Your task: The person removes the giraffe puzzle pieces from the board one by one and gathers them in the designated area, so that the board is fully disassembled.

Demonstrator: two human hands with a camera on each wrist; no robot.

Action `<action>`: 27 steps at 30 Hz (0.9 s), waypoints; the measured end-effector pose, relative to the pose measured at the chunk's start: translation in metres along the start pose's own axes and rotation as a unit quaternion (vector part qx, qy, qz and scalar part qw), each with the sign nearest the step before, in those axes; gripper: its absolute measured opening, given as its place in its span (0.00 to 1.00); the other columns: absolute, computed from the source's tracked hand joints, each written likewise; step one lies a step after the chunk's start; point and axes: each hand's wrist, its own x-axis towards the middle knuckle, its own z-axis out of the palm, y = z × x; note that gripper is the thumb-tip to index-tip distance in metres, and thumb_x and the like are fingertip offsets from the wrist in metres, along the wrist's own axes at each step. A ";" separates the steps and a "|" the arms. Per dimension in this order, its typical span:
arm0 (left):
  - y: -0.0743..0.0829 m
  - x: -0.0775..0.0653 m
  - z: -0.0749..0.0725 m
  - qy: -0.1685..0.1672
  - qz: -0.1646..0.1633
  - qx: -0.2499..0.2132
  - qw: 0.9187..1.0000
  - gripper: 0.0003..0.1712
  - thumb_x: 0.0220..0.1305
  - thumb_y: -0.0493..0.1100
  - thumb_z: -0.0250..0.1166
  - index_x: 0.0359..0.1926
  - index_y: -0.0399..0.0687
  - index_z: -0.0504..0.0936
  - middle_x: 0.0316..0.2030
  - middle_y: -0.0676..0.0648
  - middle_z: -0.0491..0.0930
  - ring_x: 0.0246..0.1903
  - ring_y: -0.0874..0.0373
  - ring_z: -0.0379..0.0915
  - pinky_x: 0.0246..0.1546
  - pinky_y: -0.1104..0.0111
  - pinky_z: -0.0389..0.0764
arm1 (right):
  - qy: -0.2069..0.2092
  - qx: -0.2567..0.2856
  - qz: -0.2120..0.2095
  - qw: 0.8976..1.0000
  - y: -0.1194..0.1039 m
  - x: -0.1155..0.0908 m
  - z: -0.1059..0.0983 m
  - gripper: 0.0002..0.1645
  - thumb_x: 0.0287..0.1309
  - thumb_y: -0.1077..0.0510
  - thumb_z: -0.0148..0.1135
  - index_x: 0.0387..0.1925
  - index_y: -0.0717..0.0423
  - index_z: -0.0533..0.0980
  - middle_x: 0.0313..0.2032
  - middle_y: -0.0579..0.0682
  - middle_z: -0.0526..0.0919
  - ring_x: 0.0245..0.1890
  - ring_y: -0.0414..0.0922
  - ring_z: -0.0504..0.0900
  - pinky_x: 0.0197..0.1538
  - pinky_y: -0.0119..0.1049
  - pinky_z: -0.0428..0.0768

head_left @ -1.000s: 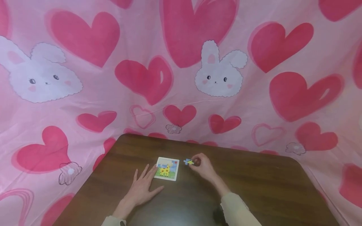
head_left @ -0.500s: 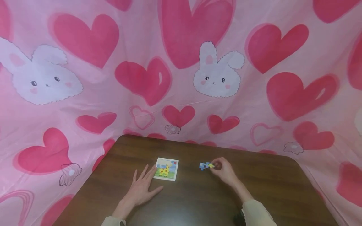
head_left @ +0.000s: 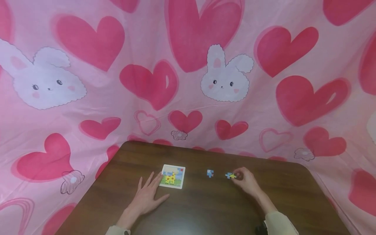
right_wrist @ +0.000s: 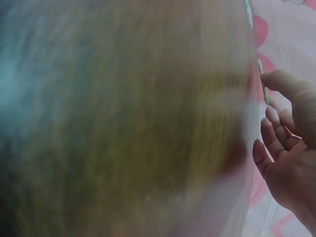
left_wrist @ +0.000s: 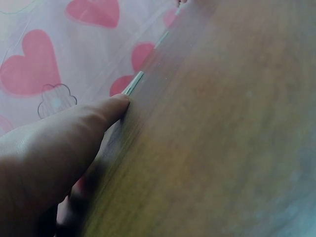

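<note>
A square puzzle board [head_left: 183,178] with a white border and a yellow giraffe picture lies on the table, left of centre. My left hand [head_left: 147,195] is spread flat, its fingertips against the board's left edge. To the board's right, a loose blue puzzle piece [head_left: 210,173] lies alone on the tabletop. Farther right, my right hand [head_left: 248,182] pinches a blue and yellow puzzle piece [head_left: 228,175] between thumb and finger, at about table height. In the right wrist view the right hand [right_wrist: 291,128] shows with its other fingers loosely bent.
The dark brown wooden table [head_left: 205,209] has rounded far corners. A pink cloth [head_left: 182,81] with hearts and rabbits hangs behind it and along the left side.
My right hand has moved right, away from the board, with the pinched puzzle piece. The loose blue piece has come into view behind it. My left hand has stayed at the board.
</note>
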 end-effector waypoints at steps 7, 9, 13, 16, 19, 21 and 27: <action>-0.001 0.001 0.001 0.000 0.000 0.003 1.000 0.56 0.69 0.76 0.66 0.85 0.50 0.65 0.87 0.48 0.61 0.88 0.37 0.48 0.83 0.24 0.37 | -0.016 -0.020 0.032 0.999 -0.007 -0.001 -0.002 0.13 0.51 0.66 0.81 0.38 0.63 0.85 0.33 0.53 0.82 0.34 0.39 0.76 0.38 0.30 0.75; -0.001 0.001 0.002 -0.001 0.000 0.001 1.000 0.56 0.69 0.76 0.66 0.85 0.50 0.65 0.87 0.48 0.61 0.88 0.37 0.48 0.83 0.24 0.37 | -0.018 -0.020 0.037 0.999 -0.008 0.000 -0.001 0.13 0.51 0.67 0.81 0.39 0.64 0.85 0.33 0.52 0.82 0.34 0.39 0.76 0.38 0.30 0.76; 0.000 0.001 0.002 -0.003 -0.001 0.000 1.000 0.56 0.69 0.76 0.66 0.85 0.50 0.65 0.87 0.47 0.61 0.88 0.37 0.48 0.83 0.24 0.36 | -0.031 -0.027 0.061 0.997 -0.012 0.001 -0.002 0.15 0.55 0.66 0.81 0.43 0.65 0.86 0.35 0.53 0.83 0.36 0.41 0.78 0.40 0.31 0.78; 0.001 0.001 0.001 -0.002 0.000 0.000 1.000 0.56 0.69 0.76 0.66 0.85 0.49 0.65 0.86 0.47 0.62 0.88 0.37 0.48 0.83 0.24 0.37 | -0.028 -0.026 0.077 0.996 -0.019 0.002 -0.002 0.18 0.59 0.64 0.81 0.48 0.67 0.86 0.36 0.54 0.82 0.37 0.43 0.78 0.41 0.32 0.78; 0.001 0.000 0.001 0.001 0.001 0.002 1.000 0.56 0.69 0.76 0.66 0.85 0.49 0.65 0.86 0.47 0.62 0.88 0.37 0.49 0.83 0.24 0.37 | -0.022 -0.014 0.085 0.996 -0.029 0.008 0.005 0.20 0.62 0.63 0.79 0.53 0.69 0.84 0.37 0.54 0.82 0.37 0.43 0.79 0.41 0.31 0.79; 0.001 -0.001 0.001 0.003 0.001 0.003 1.000 0.56 0.69 0.76 0.66 0.85 0.49 0.66 0.86 0.47 0.62 0.88 0.37 0.49 0.83 0.24 0.37 | -0.023 0.001 0.092 0.995 -0.037 0.013 0.012 0.21 0.63 0.63 0.78 0.55 0.68 0.84 0.37 0.54 0.83 0.38 0.42 0.80 0.42 0.31 0.80; 0.000 -0.002 0.002 0.003 0.002 0.002 1.000 0.56 0.69 0.76 0.66 0.85 0.49 0.65 0.86 0.47 0.62 0.88 0.37 0.49 0.82 0.23 0.37 | -0.035 0.042 0.095 0.994 -0.065 0.029 0.044 0.20 0.62 0.63 0.79 0.53 0.66 0.85 0.35 0.53 0.87 0.34 0.40 0.81 0.41 0.31 0.81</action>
